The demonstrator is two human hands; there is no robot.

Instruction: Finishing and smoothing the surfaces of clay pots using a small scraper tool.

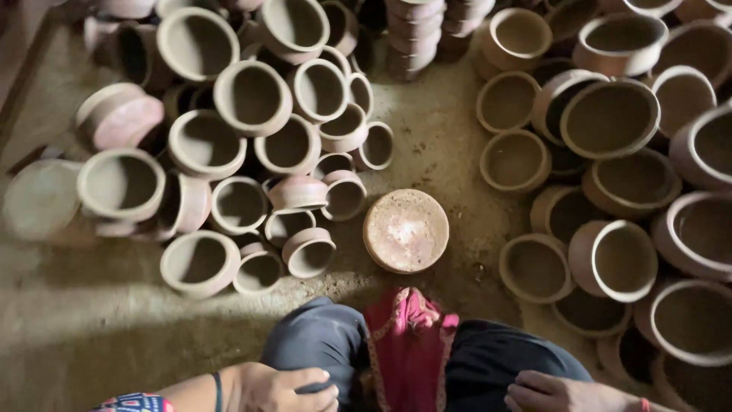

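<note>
I look down at an earthen floor crowded with unfired clay pots. My left hand (284, 387) rests on my left knee, fingers curled over dark cloth, holding nothing. My right hand (550, 394) lies on my right knee, fingers loosely bent, also empty. A round flat clay disc (406, 230), pale and mottled on top, sits on the ground just ahead of my knees. A red cloth with trim (409, 343) hangs between my legs.
A heap of small and medium clay pots (252, 145) lies tumbled at the left, several on their sides. Larger clay pots (610, 118) fill the right side. Stacked pots (414, 34) stand at the far middle. A strip of dirt floor (438, 137) runs between the two heaps.
</note>
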